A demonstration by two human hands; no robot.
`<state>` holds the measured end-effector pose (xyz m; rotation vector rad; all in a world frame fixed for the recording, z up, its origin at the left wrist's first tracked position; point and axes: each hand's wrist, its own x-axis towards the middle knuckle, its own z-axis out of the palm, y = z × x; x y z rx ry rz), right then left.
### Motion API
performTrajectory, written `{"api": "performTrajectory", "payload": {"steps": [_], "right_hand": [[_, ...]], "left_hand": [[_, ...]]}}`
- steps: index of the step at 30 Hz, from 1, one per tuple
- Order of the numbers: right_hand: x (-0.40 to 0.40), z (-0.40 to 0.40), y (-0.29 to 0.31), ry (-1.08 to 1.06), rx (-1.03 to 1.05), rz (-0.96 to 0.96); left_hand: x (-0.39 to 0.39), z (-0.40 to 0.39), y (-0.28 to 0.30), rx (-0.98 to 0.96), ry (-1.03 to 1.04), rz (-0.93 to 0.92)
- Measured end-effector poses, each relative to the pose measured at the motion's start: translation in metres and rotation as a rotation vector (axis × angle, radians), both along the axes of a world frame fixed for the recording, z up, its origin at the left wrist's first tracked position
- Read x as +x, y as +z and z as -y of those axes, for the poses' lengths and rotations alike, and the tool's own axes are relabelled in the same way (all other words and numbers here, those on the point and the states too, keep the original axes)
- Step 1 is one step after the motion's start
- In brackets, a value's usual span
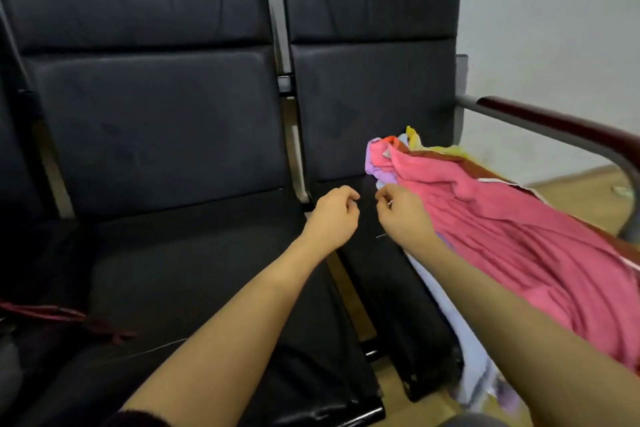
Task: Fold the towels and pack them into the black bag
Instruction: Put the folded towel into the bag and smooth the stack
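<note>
Two hands (332, 215) (403, 215), one towel heap (502, 218)

Two black chairs (149, 121) against a pale wall (554, 28).

2 black padded seats stand side by side against a pale wall, joined in a row on a metal frame. The left seat (194, 274) carries a dark red cord (69, 317) lying loose across its left part near the front. The right seat (377, 204) has a dark red armrest (554, 125) on a grey metal bar along its right side. A heap of towels lies on this seat's right half: a large pink towel (512, 239) spread on top, with lilac (379, 172), yellow (415, 137) and white cloth (453, 315) showing at its edges. Wooden floor (575, 184) shows beyond the armrest.
</note>
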<state>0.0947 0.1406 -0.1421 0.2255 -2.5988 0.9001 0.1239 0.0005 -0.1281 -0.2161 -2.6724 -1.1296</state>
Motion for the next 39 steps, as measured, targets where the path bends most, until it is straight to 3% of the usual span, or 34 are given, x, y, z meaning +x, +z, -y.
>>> {"api": "performTrajectory", "payload": {"steps": [4,11,16,20,26,30,34,39], "right_hand": [[-0.023,-0.06,-0.012,-0.121,-0.003,0.049],[-0.053,-0.135,-0.033,-0.402,0.371,0.055],[-0.068,-0.164,-0.048,-0.505,0.477,0.063],[-0.07,-0.172,-0.049,-0.476,0.467,0.017],[-0.058,-0.14,-0.036,-0.222,0.15,-0.264],[-0.05,-0.118,-0.024,-0.072,0.002,-0.341],[-0.042,-0.116,-0.03,0.015,0.093,-0.268],[-0.027,-0.115,-0.038,-0.059,0.417,0.007]], "left_hand": [[-0.034,-0.062,-0.008,0.027,-0.095,0.029],[-0.081,-0.143,-0.027,0.042,-0.229,0.047],[-0.11,-0.179,-0.047,0.001,-0.327,0.092],[-0.113,-0.181,-0.054,-0.008,-0.358,0.139],[-0.106,-0.167,-0.045,0.03,-0.361,0.099],[-0.091,-0.147,-0.03,0.053,-0.235,0.007],[-0.081,-0.115,-0.021,0.025,-0.085,-0.039],[-0.056,-0.075,0.002,0.053,0.018,-0.146]]}}
